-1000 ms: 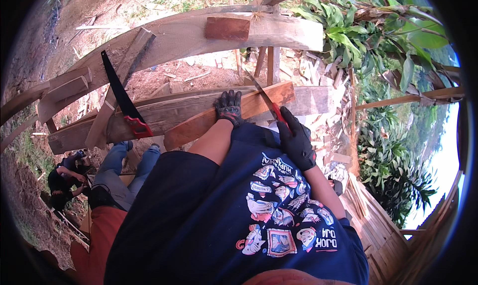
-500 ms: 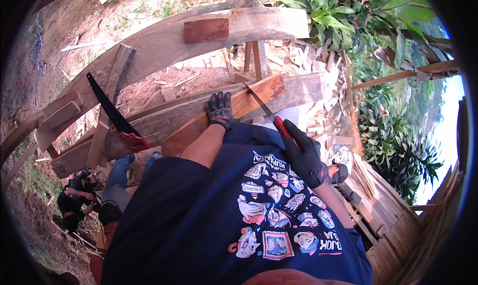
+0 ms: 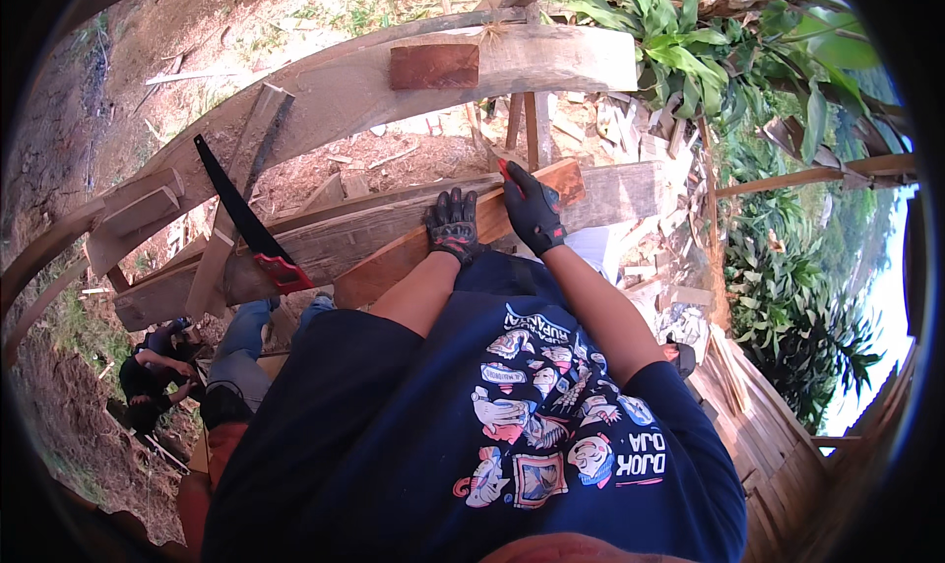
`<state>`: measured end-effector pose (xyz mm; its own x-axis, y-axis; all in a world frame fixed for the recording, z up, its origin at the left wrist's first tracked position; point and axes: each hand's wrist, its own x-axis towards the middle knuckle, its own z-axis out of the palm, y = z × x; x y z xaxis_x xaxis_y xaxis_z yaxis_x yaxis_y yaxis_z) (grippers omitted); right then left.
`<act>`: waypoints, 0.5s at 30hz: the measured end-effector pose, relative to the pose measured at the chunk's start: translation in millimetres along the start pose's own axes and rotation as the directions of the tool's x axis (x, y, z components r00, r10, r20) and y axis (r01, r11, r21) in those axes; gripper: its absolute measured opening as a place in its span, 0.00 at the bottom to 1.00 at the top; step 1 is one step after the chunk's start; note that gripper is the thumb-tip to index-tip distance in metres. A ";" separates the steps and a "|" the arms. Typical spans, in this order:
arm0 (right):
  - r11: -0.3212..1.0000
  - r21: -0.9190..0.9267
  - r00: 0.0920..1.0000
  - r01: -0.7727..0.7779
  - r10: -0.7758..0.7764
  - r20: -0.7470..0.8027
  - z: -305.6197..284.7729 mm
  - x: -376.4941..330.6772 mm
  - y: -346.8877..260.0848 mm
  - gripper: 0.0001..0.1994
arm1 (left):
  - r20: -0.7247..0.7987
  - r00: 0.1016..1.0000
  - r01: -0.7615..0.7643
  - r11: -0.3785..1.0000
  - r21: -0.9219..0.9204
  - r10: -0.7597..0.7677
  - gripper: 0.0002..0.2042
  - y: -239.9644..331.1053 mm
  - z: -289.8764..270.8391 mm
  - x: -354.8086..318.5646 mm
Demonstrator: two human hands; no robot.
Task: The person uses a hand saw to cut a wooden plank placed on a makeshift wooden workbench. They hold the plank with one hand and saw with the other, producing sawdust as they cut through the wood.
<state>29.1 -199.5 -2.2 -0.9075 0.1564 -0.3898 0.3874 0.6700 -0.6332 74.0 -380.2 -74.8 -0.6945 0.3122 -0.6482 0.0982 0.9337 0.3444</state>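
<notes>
My left hand [image 3: 453, 224], in a black glove, lies flat on a reddish-brown wooden board [image 3: 394, 268] with its fingers stretched out. The board rests slantwise on a longer grey plank [image 3: 615, 194]. Close by, my right hand [image 3: 533, 212], gloved too, is closed around the red handle of a handsaw [image 3: 504, 167] above the board's right part. Only a bit of this saw's handle and blade shows past my fingers; the glove hides the rest. Another saw [image 3: 241, 214], with a black blade and red handle, leans across the timbers to the left.
Beyond the plank runs a wide beam [image 3: 551, 61] carrying a short reddish wood block [image 3: 434, 66]. Offcuts [image 3: 630, 125] litter the ground at the right. Two people [image 3: 153, 381] are at the lower left. Leafy plants [image 3: 660, 41] grow at the far right.
My right hand has moved forward and left with the handsaw, from beside my body to over the board. My left hand stays on the board.
</notes>
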 end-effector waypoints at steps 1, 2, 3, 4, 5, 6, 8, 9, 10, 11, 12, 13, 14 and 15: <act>1.000 -0.010 1.000 0.002 -0.002 0.010 7.9 9.4 -1.8 0.22 | -0.023 1.000 0.000 1.000 0.021 0.001 0.59 -4.8 12.1 -0.8; 1.000 -0.019 1.000 0.001 0.000 0.008 12.4 21.0 -3.8 0.22 | -0.049 0.999 -0.010 0.999 0.049 0.012 0.59 -6.0 14.9 0.2; 1.000 -0.025 1.000 0.004 -0.004 -0.001 13.4 34.2 -9.5 0.22 | -0.014 1.000 -0.012 0.999 0.038 0.013 0.59 -5.5 9.9 -0.9; 0.999 -0.021 0.999 -0.029 0.030 0.041 11.9 38.3 -14.0 0.22 | 0.011 1.000 0.000 1.000 0.029 -0.001 0.59 -3.2 6.2 -5.4; 0.998 -0.020 0.996 -0.051 0.053 0.076 7.1 43.7 -22.0 0.22 | 0.022 1.000 0.012 1.000 0.021 -0.012 0.59 -3.6 5.8 -1.3; 0.997 -0.027 0.990 -0.078 0.080 0.114 1.1 47.4 -28.2 0.22 | 0.038 0.999 0.021 1.000 0.006 -0.021 0.59 -3.8 5.6 1.2; 0.996 -0.065 0.984 -0.061 0.071 0.162 0.1 49.9 -22.0 0.22 | 0.074 0.997 0.020 1.000 0.017 -0.021 0.61 -3.2 2.9 -1.5; 0.998 -0.042 0.994 -0.053 0.057 0.089 0.8 40.3 -18.1 0.23 | 0.094 0.995 0.024 1.000 0.013 -0.025 0.62 -0.6 -0.9 -0.5; 0.999 -0.018 0.999 -0.044 0.044 0.016 0.9 34.2 -14.9 0.24 | 0.077 0.997 0.026 0.999 0.021 -0.028 0.63 1.1 -7.9 7.6; 0.998 -0.014 0.997 -0.067 0.068 0.044 -11.2 23.4 -28.3 0.25 | 0.079 0.996 0.045 0.999 0.022 -0.047 0.64 -0.5 -8.2 7.6; 0.999 0.023 0.999 -0.045 0.045 0.015 -26.8 9.0 -34.9 0.25 | 0.096 0.994 0.046 0.999 0.028 -0.049 0.65 0.5 -6.4 4.3; 0.998 0.055 1.000 -0.025 0.025 0.001 -40.8 -10.6 -40.0 0.26 | 0.014 0.999 0.030 0.999 -0.010 -0.030 0.66 -4.5 8.0 2.8; 0.996 0.091 1.000 -0.008 0.010 -0.021 -57.0 -29.8 -44.0 0.26 | 0.042 0.999 0.024 1.000 -0.011 -0.023 0.66 0.0 -2.6 1.6; 0.992 0.120 0.998 -0.043 0.039 0.039 -78.6 -47.9 -52.1 0.26 | 0.045 0.998 0.034 0.999 0.011 -0.035 0.66 -1.0 -0.5 -3.0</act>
<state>39.6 -184.8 102.1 -0.8848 0.1542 -0.4396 0.4430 0.5707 -0.6914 75.6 -382.2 -72.9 -0.6649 0.2870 -0.6896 0.0822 0.9457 0.3144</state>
